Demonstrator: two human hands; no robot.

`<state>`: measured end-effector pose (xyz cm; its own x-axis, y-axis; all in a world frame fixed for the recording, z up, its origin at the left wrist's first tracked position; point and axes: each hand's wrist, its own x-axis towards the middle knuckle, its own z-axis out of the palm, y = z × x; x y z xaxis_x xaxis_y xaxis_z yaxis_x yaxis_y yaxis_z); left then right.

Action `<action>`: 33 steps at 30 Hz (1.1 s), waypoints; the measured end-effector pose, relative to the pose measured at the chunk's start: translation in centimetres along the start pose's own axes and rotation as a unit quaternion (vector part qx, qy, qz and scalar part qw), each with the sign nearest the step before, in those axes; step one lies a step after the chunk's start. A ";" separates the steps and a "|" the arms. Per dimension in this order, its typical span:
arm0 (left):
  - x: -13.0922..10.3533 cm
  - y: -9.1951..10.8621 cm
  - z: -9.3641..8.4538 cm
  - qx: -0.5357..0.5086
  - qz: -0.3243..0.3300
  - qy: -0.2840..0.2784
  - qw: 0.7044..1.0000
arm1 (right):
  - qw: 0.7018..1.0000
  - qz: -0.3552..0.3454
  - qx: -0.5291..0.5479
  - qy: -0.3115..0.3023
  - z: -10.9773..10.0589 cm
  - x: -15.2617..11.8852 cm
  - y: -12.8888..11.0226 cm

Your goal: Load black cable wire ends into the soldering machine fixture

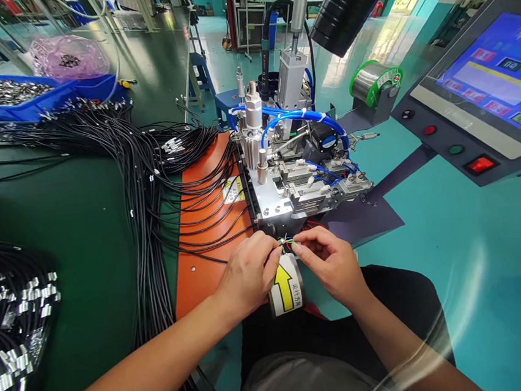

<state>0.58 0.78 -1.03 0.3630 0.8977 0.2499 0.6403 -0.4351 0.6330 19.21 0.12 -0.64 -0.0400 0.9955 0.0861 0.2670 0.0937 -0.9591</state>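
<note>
In front of the soldering machine (302, 179) my two hands meet, with thin coloured wires (287, 241) between their fingertips. My left hand (252, 270) is closed in a pinch at the left end of these wires; what lies deeper in its grip is hidden. From the right, my right hand (331, 262) pinches the wires between thumb and forefinger, its other fingers curled. Just below the fingertips is a round part with a yellow arrow label (286, 285). Black cables (211, 215) run over the orange plate (203, 275) to the machine's left edge.
A long bundle of black cables (143, 243) hangs over the green table (93, 236). More cables with silvery ends (19, 323) lie at left. A blue tray (44, 105) holds small metal parts. A solder spool (372, 83) and a control screen (493, 75) stand at right.
</note>
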 end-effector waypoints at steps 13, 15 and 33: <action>0.1 0.0 0.1 -0.001 0.003 0.007 1.000 | 0.998 -0.043 -0.050 0.001 0.2 0.2 0.0; 0.1 0.0 0.0 -0.001 0.003 0.008 1.000 | 0.998 -0.046 -0.049 0.002 0.3 0.1 0.0; 0.1 -0.2 0.2 0.021 0.026 0.015 0.999 | 0.999 -0.018 -0.051 0.001 0.6 0.6 -0.2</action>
<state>0.64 0.96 -1.33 0.3764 0.8750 0.3044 0.6490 -0.4835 0.5875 18.56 0.71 -0.59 -0.0497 0.9915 0.1201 0.3622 0.1300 -0.9230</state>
